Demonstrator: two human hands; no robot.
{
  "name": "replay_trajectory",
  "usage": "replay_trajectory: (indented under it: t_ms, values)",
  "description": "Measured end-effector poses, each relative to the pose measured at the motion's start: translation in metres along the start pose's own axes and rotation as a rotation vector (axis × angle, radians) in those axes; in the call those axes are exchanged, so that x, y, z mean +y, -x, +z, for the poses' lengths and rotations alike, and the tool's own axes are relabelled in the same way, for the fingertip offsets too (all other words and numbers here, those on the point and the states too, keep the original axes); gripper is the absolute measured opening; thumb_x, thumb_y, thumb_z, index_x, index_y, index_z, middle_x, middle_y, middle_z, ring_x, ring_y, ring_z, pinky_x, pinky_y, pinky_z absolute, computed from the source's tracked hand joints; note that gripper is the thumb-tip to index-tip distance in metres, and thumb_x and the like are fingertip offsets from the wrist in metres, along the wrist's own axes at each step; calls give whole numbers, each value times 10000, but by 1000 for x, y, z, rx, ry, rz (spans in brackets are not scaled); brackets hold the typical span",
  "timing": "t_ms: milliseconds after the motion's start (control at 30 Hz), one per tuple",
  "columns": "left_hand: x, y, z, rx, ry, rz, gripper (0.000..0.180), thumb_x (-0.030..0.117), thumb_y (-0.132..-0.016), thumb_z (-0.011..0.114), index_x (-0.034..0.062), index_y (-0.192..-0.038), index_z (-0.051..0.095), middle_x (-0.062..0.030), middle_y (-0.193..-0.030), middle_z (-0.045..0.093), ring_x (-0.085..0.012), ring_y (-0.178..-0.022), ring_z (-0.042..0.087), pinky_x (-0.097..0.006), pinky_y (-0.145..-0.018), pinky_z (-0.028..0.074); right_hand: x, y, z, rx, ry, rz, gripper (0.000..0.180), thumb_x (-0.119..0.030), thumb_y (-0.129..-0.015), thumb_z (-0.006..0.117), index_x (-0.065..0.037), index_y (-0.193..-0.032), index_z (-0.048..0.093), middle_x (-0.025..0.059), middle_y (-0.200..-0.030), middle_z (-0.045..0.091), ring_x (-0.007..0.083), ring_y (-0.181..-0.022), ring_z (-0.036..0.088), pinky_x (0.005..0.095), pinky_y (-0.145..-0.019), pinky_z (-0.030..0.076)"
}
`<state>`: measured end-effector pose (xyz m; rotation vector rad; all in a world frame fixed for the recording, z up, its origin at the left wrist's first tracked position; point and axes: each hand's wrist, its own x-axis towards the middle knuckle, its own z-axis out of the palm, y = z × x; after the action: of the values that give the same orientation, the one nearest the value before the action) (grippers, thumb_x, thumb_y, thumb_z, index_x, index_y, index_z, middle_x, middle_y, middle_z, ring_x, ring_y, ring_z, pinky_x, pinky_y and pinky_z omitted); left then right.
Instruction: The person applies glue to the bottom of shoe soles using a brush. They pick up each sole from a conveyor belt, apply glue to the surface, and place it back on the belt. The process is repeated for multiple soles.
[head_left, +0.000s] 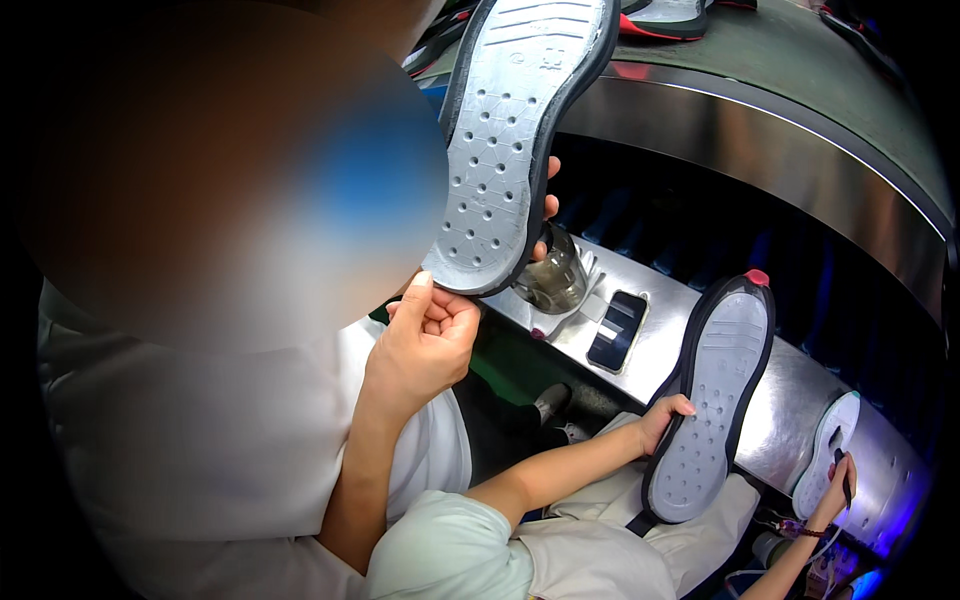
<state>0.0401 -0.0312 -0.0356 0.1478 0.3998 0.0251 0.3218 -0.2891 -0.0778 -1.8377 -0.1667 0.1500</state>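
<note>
Our left hand (pixel 662 424) is closed on the edge of the grey-bottomed shoe (pixel 712 385), its thumb laid over the rim and onto the sole face; the other fingers go out of sight behind, so we cannot tell how far they wrap; the shoe stands tilted, with its red-tipped end above these fingers and the opposite end below them, over our lap.

Our right hand (pixel 835 490) has its fingers drawn in around a dark slim tool (pixel 848 487); the pale sole-shaped piece (pixel 814 468) lies on the metal bench (pixel 775 425) just beyond those fingertips, and the tool's dark end looks to be on it or just over it; which of the two, we cannot tell.

As far as we can judge, work on the pale piece is under way and unfinished; the piece and the shoe are apart, one near each hand; whether either face has been fully worked over does not show at this size.

Beyond our left fingers lie a phone (pixel 617 332) and a clear jar (pixel 556 285); farther off, a co-worker (pixel 200 450) holds up another shoe (pixel 488 200).
</note>
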Motion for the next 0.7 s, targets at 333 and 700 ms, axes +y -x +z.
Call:
replay_trajectory:
  t_ms: [333,700]
  values:
    - [-3,4,8,-74,-138,241,643,583,-727,422,33,-1050,497,-100,-959,561,-198,-856,545,-318,-768,436,-58,68,-2,-100,-553,128,363,-144,-825,481,45,-1128,415,104,-1061,489,132,-919,500,201,-817,399]
    - [17,5,43,-169,-230,214,843,710,-680,268,62,-1214,334,-100,-1155,442,-207,-1024,454,-333,-869,368,-172,129,44,-416,-770,-94,289,-22,-722,522,51,-997,470,159,-977,528,221,-878,513,301,-817,379]
